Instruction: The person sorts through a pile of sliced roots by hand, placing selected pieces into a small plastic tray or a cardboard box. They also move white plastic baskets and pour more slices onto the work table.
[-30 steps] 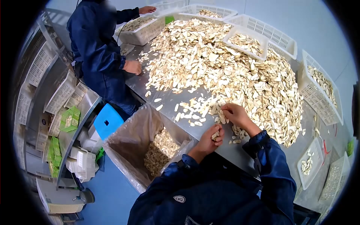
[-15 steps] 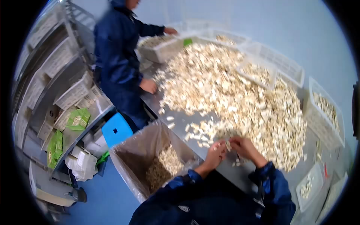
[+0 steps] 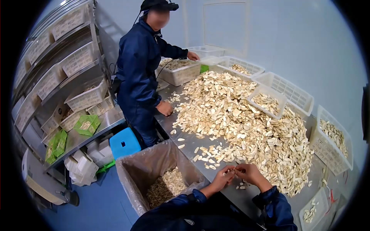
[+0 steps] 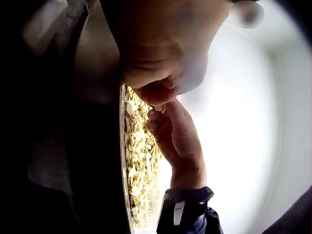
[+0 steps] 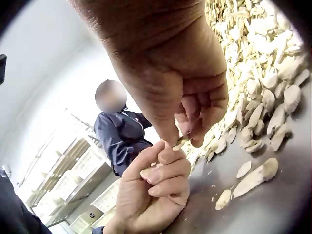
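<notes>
Since a second ago the right hand [image 3: 250,174] has drawn back from the edge of the heap [image 3: 235,127] to meet the left hand [image 3: 222,178], so their fingertips now touch; the head view has also swung up, bringing more of the coworker [image 3: 138,73] and the shelving rack [image 3: 98,42] into sight. That suggests the work has passed from picking at the pile to handling one piece up close. A small dried slice [image 4: 160,108] shows between the two sets of fingertips: the right thumb and forefinger pinch it, and the left fingers, curled in, appear to grip its other side; whether more slices sit inside the left palm I cannot tell. Just beyond the fingers the heap of pale slices spreads over the steel table [image 3: 236,193], a few loose slices [image 3: 242,185] lie just below them, and the plastic-lined bin [image 3: 133,167], partly filled, stands off to their left. As for writing, the chest badge [image 3: 189,222], nearer the wearer than the fingers, is too small to read, and no brand or label is legible elsewhere.
</notes>
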Demonstrator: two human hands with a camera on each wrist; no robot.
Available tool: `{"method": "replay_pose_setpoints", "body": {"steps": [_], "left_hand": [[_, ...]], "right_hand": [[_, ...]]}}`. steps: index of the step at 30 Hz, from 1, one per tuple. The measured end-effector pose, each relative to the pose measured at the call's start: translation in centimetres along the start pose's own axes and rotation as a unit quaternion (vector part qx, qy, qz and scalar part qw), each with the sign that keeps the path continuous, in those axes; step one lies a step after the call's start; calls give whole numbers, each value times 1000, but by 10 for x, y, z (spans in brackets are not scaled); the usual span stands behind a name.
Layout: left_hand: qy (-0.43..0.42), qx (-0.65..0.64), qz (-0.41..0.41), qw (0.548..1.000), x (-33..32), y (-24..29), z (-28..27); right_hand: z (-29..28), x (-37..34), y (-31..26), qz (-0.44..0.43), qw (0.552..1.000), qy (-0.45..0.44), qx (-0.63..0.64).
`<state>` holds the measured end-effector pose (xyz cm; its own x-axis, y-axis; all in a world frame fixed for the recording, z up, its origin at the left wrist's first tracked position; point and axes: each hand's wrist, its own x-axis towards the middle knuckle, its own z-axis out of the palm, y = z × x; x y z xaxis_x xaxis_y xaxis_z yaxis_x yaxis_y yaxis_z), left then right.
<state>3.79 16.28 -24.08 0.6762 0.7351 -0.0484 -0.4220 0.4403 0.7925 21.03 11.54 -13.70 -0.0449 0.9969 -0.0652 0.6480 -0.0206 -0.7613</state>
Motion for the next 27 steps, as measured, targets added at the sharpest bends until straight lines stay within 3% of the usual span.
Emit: {"method": "replay_pose_setpoints", "body": {"steps": [2,14,20,22,27], "left_hand": [[-4,0,-14,1000,-1,1,0],[-11,22,9,1000,-3,6,4],[-6,90,-2,996,0,0,-4],[14,59,-19,998,-2,2,0],[-40,73,18,996,1,4,0]], "right_hand": [[0,-1,5,-1,999,-14,41],[1,1,-4,-89,994,8,-57],[-1,0,3,-72,996,55,-8],[1,2,8,-25,997,64,43],[1,-4,5,-43,994,17,103]]}}
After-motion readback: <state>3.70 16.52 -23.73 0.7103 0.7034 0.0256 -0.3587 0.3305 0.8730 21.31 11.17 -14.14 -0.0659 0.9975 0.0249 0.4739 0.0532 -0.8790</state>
